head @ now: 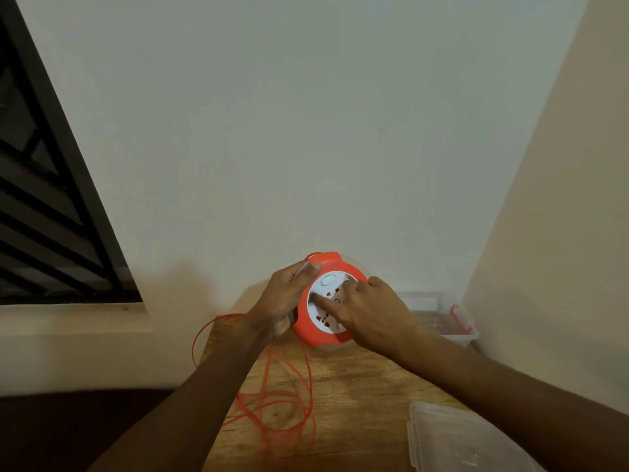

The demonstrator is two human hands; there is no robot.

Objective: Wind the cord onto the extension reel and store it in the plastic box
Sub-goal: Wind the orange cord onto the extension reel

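Cord reel first: the round orange plastic extension reel (315,330) with its white socket face is held up off the light wooden tabletop (354,386), tilted toward us, close to the pale wall (306,114).

Going by size, that wall and the dark louvred window (51,206) at the left fill most of our view. Next comes the tabletop, then the clear plastic lid (456,437) lying at its near right corner, and the clear plastic box (442,318) with a red latch standing open at the far right, well apart from the reel. Smaller again is the thin orange cord (272,396), sprawled in loose loops over the table's left edge.

Our left hand (284,301) grips the reel's rim, fingers curled round its left side, thumb up near the top edge. Our right hand (369,310) rests on the white face, fingers bent with the tips pressing into it; we judge this to be the turning grip for winding.

We judge the task early: much of the cord lies loose, so most winding is left. After that the reel must go into the box, which holds no reel yet.

No brand or writing can be read on the reel; the face is too small and blurred.
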